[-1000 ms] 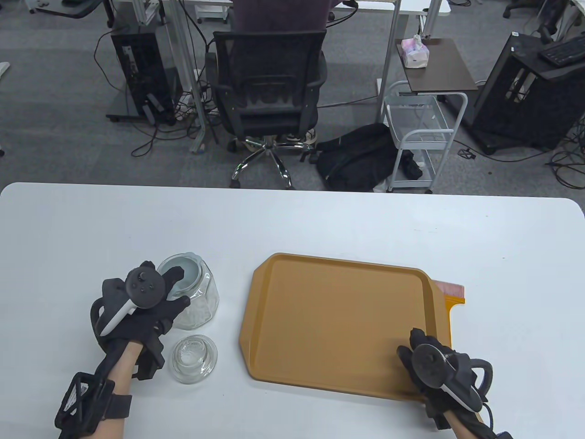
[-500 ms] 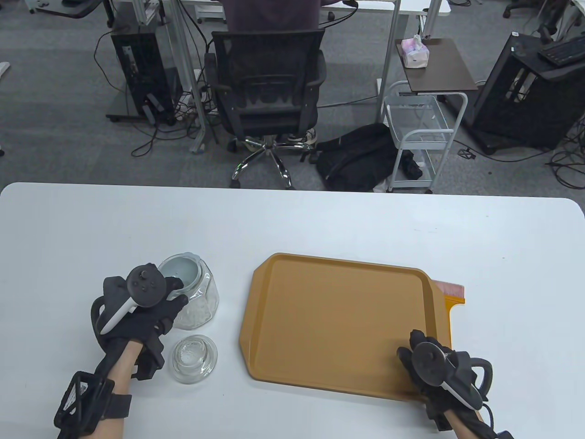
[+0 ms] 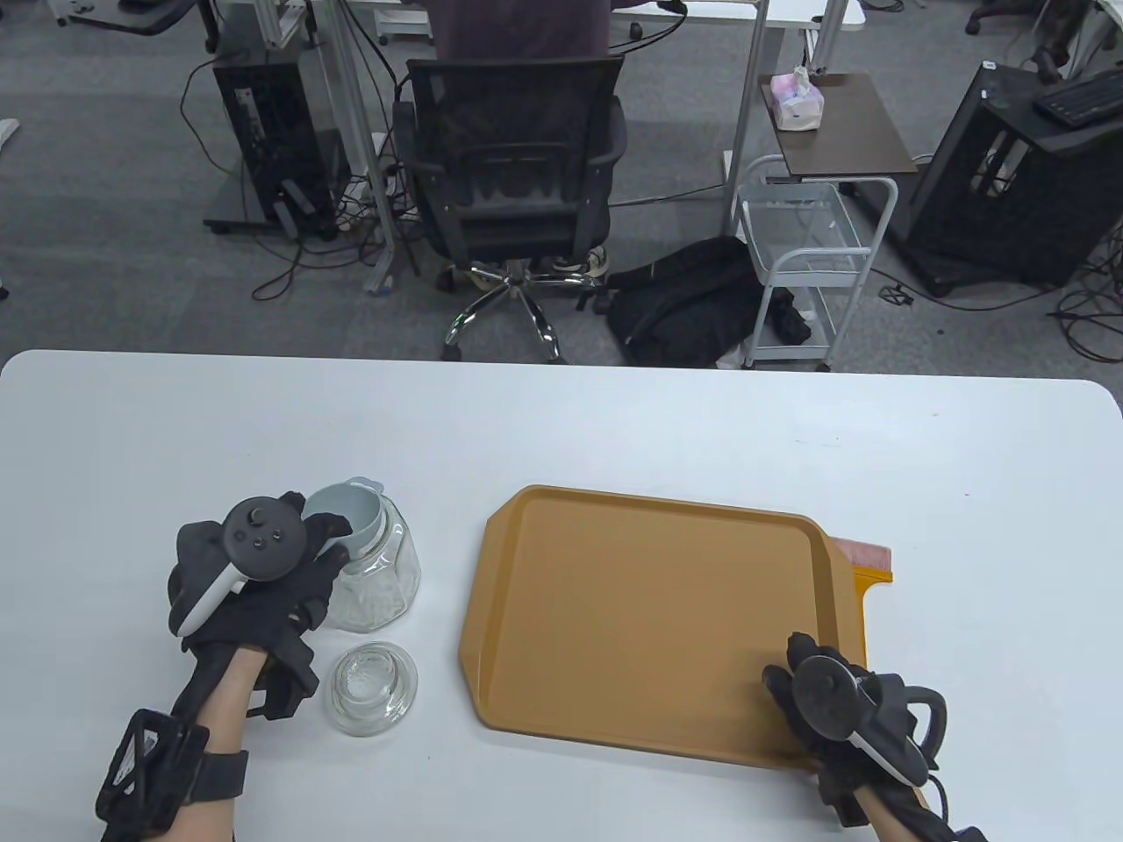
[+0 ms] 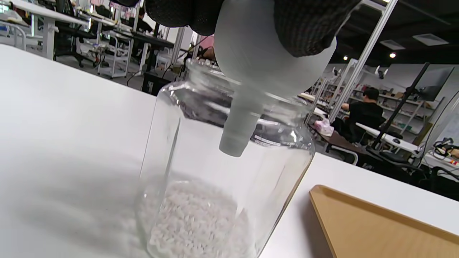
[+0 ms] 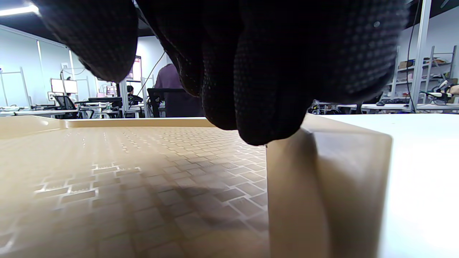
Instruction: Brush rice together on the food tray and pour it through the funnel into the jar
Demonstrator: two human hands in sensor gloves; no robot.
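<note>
Left hand (image 3: 263, 588) grips pale grey-white plastic funnel (image 4: 258, 61), fingers curled round its bowl; funnel tilted, spout just inside mouth of clear faceted glass jar (image 4: 215, 172). Jar stands on white table (image 3: 561, 421), left of tray, with a layer of white rice (image 4: 200, 222) at its bottom. Clear glass lid (image 3: 373, 688) lies just beside jar. Orange-brown textured plastic food tray (image 3: 649, 614) flat on table. Right hand (image 3: 833, 710) at tray's near right corner, fingers curled over the rim; whether they grip it I cannot tell.

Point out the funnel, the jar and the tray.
funnel (image 4: 251, 53), left wrist view, on its pale cone under the gloved fingers.
jar (image 4: 172, 143), left wrist view, on its glass wall.
tray (image 3: 649, 614), table view, on its bare floor.
</note>
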